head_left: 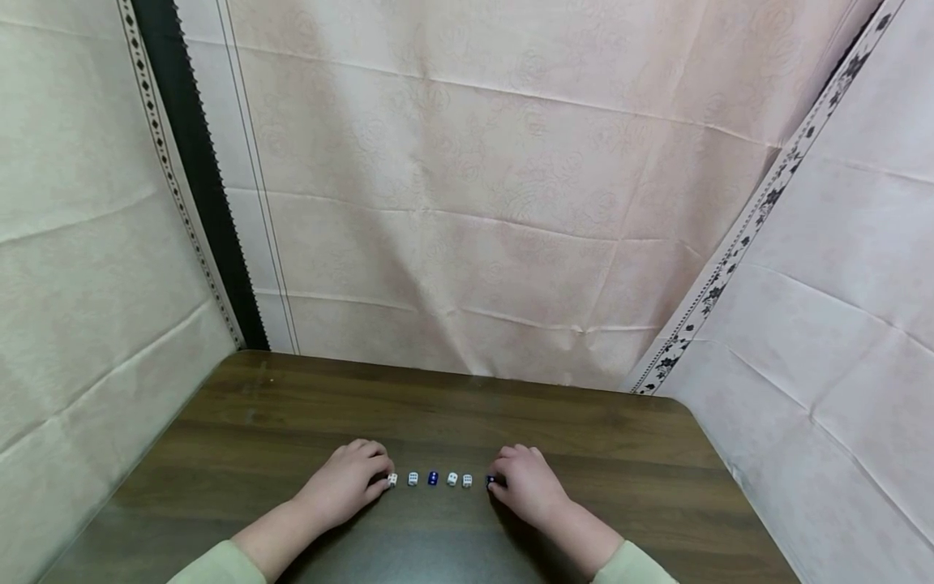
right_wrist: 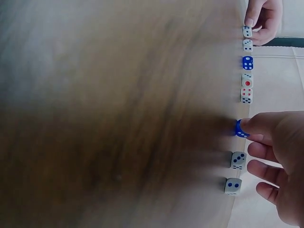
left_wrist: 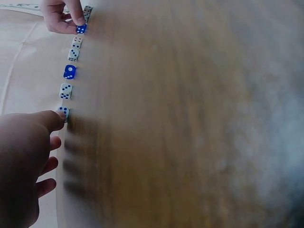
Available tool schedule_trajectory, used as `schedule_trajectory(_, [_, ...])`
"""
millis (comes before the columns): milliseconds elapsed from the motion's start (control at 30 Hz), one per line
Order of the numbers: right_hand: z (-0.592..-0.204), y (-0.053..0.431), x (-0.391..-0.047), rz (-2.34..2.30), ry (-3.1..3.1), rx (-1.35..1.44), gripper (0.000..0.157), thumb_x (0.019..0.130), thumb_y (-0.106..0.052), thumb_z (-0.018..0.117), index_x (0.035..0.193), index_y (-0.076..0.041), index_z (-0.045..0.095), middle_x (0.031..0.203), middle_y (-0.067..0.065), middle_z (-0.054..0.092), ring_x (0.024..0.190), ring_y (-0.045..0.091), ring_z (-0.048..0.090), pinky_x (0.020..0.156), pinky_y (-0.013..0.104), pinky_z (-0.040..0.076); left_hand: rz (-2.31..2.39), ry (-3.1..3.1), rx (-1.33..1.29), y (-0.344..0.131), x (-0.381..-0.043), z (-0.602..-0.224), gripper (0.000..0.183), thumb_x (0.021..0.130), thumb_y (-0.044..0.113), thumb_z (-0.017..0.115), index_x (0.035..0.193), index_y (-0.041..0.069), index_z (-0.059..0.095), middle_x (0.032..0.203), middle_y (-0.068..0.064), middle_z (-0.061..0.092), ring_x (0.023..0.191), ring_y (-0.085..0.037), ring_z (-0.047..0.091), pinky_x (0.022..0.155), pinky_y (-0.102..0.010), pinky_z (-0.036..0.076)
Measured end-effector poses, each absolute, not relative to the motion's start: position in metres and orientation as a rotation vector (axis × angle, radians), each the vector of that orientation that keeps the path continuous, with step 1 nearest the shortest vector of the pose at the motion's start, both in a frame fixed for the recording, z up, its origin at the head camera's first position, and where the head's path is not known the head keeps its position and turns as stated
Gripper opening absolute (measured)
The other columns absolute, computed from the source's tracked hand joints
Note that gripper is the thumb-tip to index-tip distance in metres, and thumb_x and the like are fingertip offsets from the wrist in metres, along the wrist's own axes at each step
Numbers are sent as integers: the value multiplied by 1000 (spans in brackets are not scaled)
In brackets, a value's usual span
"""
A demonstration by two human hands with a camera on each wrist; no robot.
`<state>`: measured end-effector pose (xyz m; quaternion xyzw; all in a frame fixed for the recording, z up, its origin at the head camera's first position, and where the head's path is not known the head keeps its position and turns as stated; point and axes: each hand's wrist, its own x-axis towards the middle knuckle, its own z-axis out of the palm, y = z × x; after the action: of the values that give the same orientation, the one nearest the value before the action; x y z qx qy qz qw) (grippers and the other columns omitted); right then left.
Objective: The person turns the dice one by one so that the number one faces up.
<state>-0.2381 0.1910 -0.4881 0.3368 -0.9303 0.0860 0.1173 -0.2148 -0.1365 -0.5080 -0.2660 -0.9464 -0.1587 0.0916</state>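
Note:
A row of small dice runs across the wooden table between my two hands. At its left end my left hand point(head_left: 349, 480) pinches a white die point(left_wrist: 65, 113) between thumb and fingers. My right hand point(head_left: 529, 483) has thumb and index finger on a blue die point(right_wrist: 241, 128). Between the hands stand a white die point(head_left: 413, 478), a blue die point(head_left: 433, 478) and two white dice close together, one left point(head_left: 452, 479), one right point(head_left: 467, 480). Past the gripped blue die, under my right hand's other fingers, sit two more white dice point(right_wrist: 238, 160), hidden in the head view.
The brown wooden table point(head_left: 438, 405) has rounded far corners. Pale patterned cloth point(head_left: 474, 203) hangs behind it, with more cloth at the left point(head_left: 87, 243) and right point(head_left: 839, 324). A dark strip point(head_left: 204, 162) shows at the back left.

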Motion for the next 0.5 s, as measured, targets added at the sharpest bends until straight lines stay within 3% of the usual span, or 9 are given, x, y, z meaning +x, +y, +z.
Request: schedule_trajectory(500, [-487, 198, -240, 263, -2753, 950, 7, 82, -18, 80, 86, -18, 74, 80, -10, 56, 74, 8, 50, 68, 32, 38, -483, -2812, -795, -137, -214, -506, 7, 93, 28, 70, 97, 23, 71, 109, 3, 61, 109, -25, 55, 94, -52, 45])
